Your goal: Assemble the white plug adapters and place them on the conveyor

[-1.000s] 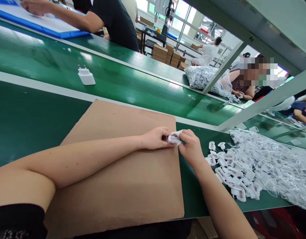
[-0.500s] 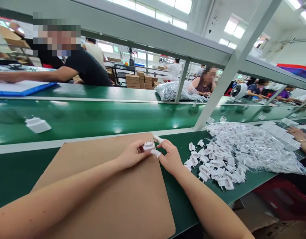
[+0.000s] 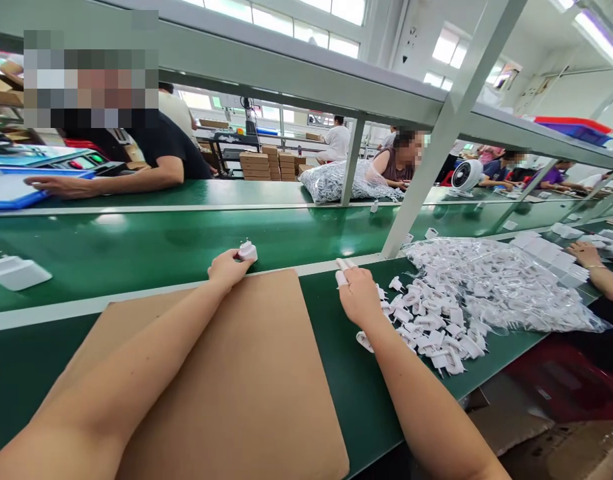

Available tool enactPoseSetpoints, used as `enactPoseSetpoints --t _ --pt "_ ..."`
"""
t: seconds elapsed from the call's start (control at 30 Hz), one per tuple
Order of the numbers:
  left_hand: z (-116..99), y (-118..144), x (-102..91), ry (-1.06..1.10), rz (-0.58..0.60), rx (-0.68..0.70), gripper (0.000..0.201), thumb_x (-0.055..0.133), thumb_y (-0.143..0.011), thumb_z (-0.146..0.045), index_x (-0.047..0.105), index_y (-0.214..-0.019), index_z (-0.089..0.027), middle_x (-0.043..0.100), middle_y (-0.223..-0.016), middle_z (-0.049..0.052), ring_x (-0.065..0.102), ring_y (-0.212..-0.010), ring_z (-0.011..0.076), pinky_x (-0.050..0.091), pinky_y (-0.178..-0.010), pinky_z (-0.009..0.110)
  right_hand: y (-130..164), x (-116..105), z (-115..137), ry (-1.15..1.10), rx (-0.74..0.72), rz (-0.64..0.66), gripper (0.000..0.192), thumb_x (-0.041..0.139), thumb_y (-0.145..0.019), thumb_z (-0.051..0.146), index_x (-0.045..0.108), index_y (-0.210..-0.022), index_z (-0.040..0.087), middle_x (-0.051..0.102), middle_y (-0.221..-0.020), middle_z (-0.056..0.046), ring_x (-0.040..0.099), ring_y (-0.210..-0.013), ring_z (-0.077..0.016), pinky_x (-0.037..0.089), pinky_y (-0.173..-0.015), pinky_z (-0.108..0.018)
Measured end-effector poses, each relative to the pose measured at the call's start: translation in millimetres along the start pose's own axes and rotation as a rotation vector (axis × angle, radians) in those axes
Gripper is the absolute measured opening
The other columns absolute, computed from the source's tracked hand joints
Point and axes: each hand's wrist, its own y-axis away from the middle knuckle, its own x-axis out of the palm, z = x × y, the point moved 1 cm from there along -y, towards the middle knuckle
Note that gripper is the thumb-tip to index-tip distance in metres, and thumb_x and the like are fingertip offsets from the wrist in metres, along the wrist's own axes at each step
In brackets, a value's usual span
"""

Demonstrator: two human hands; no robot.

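Over the near edge of the green conveyor belt, my left hand grips a white plug charger, its two pins pointing up. My right hand is beside a pile of white plug pieces, with white covers on its stretched fingertips. Nothing shows in that hand, and its palm is hidden. Beneath my left forearm lies a brown cardboard sheet. Another white plug charger rests on the belt at the far left.
A clear plastic bag of white parts lies behind the pile. A slanted metal post rises at the bench edge. At the right is a co-worker's hand; across the belt, another person's arm reaches over a blue-edged tray.
My hands have parted. The left carried the plug charger forward and left, over the belt; the right drew away to the right, toward the pile. The charger on the belt shifted left in view.
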Motion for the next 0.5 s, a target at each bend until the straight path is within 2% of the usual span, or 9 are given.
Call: enactPoseSetpoints --t 0.03,0.1,0.2,0.27,0.33,0.4,0.5 --pt "-0.2 4.1 0.3 -0.021 -0.045 -0.021 0.053 0.078 -0.073 -0.044 0.068 -0.119 -0.019 0.070 -0.121 0.018 0.059 -0.123 0.0455 0.044 -0.102 0.056 -2.9 -1.5 -8.5 0.107 0.077 0.015 0.042 0.049 -0.102 0.026 0.065 -0.140 0.016 0.065 -0.139 -0.020 0.055 -0.127 -0.0355 0.044 -0.108 -0.053" --pt "-5.1 15.5 -1.6 -0.042 -0.221 -0.029 0.065 0.078 -0.075 -0.044 0.061 -0.131 -0.017 0.058 -0.140 0.023 0.045 -0.138 0.0496 0.036 -0.111 0.062 -6.3 -4.0 -24.9 0.306 0.236 0.068 0.049 0.060 -0.095 0.025 0.061 -0.142 0.011 0.058 -0.145 -0.028 0.055 -0.127 -0.0423 0.043 -0.105 -0.059" --pt "-18.9 34.8 -7.4 0.010 -0.455 0.138 0.068 0.074 -0.081 -0.039 0.052 -0.142 -0.018 0.040 -0.155 0.023 0.031 -0.147 0.0468 0.029 -0.118 0.064 -7.3 -4.6 -43.9 0.436 0.340 0.187 0.052 0.065 -0.086 0.016 0.062 -0.138 0.008 0.062 -0.133 -0.031 0.059 -0.121 -0.0449 0.045 -0.099 -0.059" --pt "-27.9 45.1 -9.6 0.049 -0.488 0.304 0.060 0.071 -0.084 -0.035 0.053 -0.140 -0.020 0.041 -0.155 0.019 0.032 -0.148 0.0421 0.028 -0.121 0.060 -7.1 -2.5 -52.0 0.411 0.316 0.240 0.049 0.063 -0.083 0.009 0.066 -0.132 0.011 0.065 -0.121 -0.026 0.064 -0.111 -0.0404 0.049 -0.091 -0.052" --pt "-35.1 52.4 -9.0 0.082 -0.459 0.475 0.051 0.067 -0.087 -0.034 0.057 -0.135 -0.021 0.048 -0.150 0.018 0.039 -0.144 0.0381 0.029 -0.122 0.056 -7.3 0.9 -56.6 0.371 0.288 0.256 0.049 0.060 -0.082 0.004 0.068 -0.129 0.014 0.065 -0.117 -0.022 0.067 -0.102 -0.0339 0.051 -0.084 -0.043" --pt "-40.7 57.5 -5.9 0.105 -0.360 0.638 0.041 0.063 -0.090 -0.033 0.061 -0.128 -0.021 0.057 -0.142 0.016 0.048 -0.138 0.0345 0.030 -0.122 0.054 -8.4 4.4 -57.1 0.311 0.249 0.234 0.048 0.055 -0.084 0.002 0.069 -0.128 0.016 0.063 -0.117 -0.018 0.068 -0.097 -0.0272 0.052 -0.081 -0.037" --pt "-48.3 65.2 0.3 0.127 -0.054 0.797 0.028 0.059 -0.093 -0.034 0.068 -0.116 -0.022 0.069 -0.125 0.013 0.058 -0.125 0.0313 0.040 -0.115 0.051 -11.0 9.3 -47.3 0.044 0.132 0.112 0.043 0.054 -0.086 0.006 0.071 -0.125 0.015 0.062 -0.112 -0.012 0.068 -0.092 -0.0213 0.055 -0.088 -0.037"
